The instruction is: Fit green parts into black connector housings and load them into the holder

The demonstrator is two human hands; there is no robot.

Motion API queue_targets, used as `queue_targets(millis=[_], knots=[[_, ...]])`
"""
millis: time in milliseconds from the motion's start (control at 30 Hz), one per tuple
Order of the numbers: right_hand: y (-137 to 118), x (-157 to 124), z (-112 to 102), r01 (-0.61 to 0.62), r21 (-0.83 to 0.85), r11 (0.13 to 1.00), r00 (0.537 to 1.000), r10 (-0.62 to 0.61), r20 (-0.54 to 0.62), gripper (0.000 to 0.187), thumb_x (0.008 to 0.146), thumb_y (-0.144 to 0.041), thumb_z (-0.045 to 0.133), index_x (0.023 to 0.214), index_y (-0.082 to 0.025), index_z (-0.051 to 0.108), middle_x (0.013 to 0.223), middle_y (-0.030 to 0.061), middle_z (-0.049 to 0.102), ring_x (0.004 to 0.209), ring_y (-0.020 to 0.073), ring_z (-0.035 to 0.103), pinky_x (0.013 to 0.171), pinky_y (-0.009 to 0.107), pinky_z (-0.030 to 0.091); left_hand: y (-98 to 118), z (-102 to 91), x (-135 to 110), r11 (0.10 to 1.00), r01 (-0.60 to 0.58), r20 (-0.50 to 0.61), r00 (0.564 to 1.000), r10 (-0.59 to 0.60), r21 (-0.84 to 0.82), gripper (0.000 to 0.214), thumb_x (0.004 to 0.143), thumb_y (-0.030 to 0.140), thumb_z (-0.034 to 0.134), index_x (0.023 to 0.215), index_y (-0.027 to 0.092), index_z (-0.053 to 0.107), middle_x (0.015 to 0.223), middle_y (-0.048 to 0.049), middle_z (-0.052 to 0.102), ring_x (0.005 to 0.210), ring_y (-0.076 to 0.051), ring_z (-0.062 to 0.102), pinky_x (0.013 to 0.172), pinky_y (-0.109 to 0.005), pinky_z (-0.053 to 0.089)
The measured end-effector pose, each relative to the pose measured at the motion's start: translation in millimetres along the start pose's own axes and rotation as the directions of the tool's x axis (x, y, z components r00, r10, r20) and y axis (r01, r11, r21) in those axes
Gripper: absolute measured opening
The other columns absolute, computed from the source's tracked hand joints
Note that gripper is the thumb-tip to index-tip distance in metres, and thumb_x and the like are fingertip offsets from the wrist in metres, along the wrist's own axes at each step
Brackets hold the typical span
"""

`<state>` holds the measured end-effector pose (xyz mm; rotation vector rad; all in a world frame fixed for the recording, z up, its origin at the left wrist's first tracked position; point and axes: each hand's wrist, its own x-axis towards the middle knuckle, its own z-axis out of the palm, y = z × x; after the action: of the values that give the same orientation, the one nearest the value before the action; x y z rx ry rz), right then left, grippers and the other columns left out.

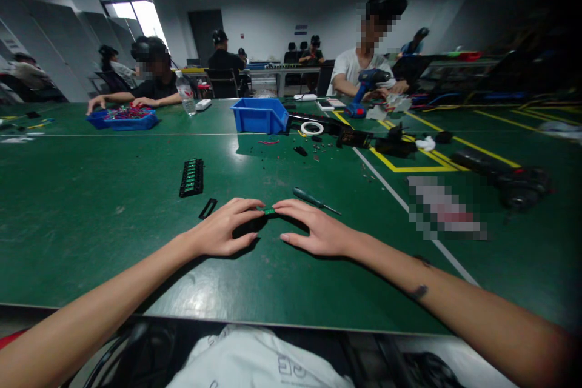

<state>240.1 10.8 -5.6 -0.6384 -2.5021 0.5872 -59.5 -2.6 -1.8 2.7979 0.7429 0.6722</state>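
A small green circuit board point(270, 211) lies on the green tabletop between my two hands. My left hand point(230, 224) reaches its left end with outstretched fingertips, the thumb well apart below. From the other side, the fingertips of my right hand point(318, 227) touch the right end, that thumb also held away. Fingers partly cover the board's ends. Beyond my right hand is a screwdriver point(313, 199) with a dark green handle. Near my left hand lies a black rectangular frame point(208, 208), and past it a black tray point(191, 177) with several green boards in a row.
A blue bin point(260, 116) stands farther back, beside a white ring point(311, 128) and scattered small parts. A cordless drill point(366, 91), a water bottle point(185, 94) and a blue tray of red parts point(130, 116) are near co-workers. Another power tool point(522, 188) lies right.
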Motion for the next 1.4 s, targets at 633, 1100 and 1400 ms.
queue_targets(millis=[633, 1100, 1400], knots=[[0.1, 0.2, -0.1, 0.011, 0.009, 1.0, 1.0, -0.011, -0.017, 0.053, 0.096, -0.036, 0.066, 0.146, -0.022, 0.053, 0.145, 0.0155, 0.056, 0.135, 0.0289, 0.054, 0.115, 0.05, 0.045, -0.6, 0.5, 0.0, 1.0, -0.005, -0.005, 1.0, 0.005, 0.0, 0.054, 0.097, 0.032, 0.06, 0.148, 0.019, 0.05, 0.149, -0.0187, 0.052, 0.136, -0.033, 0.052, 0.112, -0.053, 0.046], [0.3, -0.2, 0.0, 0.009, 0.004, 1.0, 1.0, -0.009, -0.015, 0.053, 0.096, -0.036, 0.066, 0.146, -0.022, 0.054, 0.145, 0.0155, 0.056, 0.136, 0.0288, 0.054, 0.116, 0.05, 0.045, -0.3, 0.5, 0.0, 1.0, 0.0, -0.006, 1.0, 0.0, 0.002, 0.054, 0.097, 0.032, 0.06, 0.148, 0.019, 0.051, 0.149, -0.0187, 0.052, 0.136, -0.033, 0.052, 0.112, -0.052, 0.046], [-1.6, 0.0, -0.9, -0.008, -0.016, 1.0, 1.0, 0.008, -0.003, 0.052, 0.097, -0.037, 0.064, 0.145, -0.02, 0.054, 0.147, 0.0155, 0.054, 0.137, 0.028, 0.053, 0.117, 0.049, 0.045, -0.9, -0.6, -0.2, 1.0, -0.002, -0.028, 1.0, 0.002, 0.01, 0.052, 0.097, 0.029, 0.06, 0.147, 0.018, 0.052, 0.148, -0.0189, 0.053, 0.135, -0.031, 0.053, 0.112, -0.051, 0.046]])
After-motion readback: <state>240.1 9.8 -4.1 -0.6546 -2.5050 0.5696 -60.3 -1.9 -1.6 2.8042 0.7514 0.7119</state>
